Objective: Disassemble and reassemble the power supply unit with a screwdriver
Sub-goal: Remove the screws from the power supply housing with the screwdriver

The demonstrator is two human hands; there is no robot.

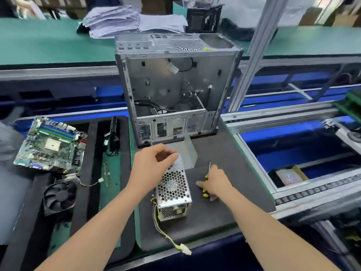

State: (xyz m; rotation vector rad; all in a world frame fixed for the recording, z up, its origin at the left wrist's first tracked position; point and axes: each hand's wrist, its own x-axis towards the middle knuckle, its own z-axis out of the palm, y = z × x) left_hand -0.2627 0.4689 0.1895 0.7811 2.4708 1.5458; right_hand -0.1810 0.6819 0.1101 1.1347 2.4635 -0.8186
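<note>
A silver power supply unit [172, 194] with a honeycomb fan grille lies on the dark mat [224, 212]. Its yellow and black wires [168, 237] trail toward the front edge and end in a white plug. My left hand [154, 163] pinches the unit's far top edge, where a bent metal cover plate [186, 153] stands up behind it. My right hand [213, 181] grips a yellow and black screwdriver [206, 190] on the mat just right of the unit, with its thin shaft pointing away from me.
An open, gutted computer case [175, 90] stands behind the unit. On the left tray lie a motherboard [50, 143], a cooler fan [59, 196] and a black cable part [113, 133]. Conveyor rails [293, 188] run along the right. Paper stacks [117, 20] sit at the back.
</note>
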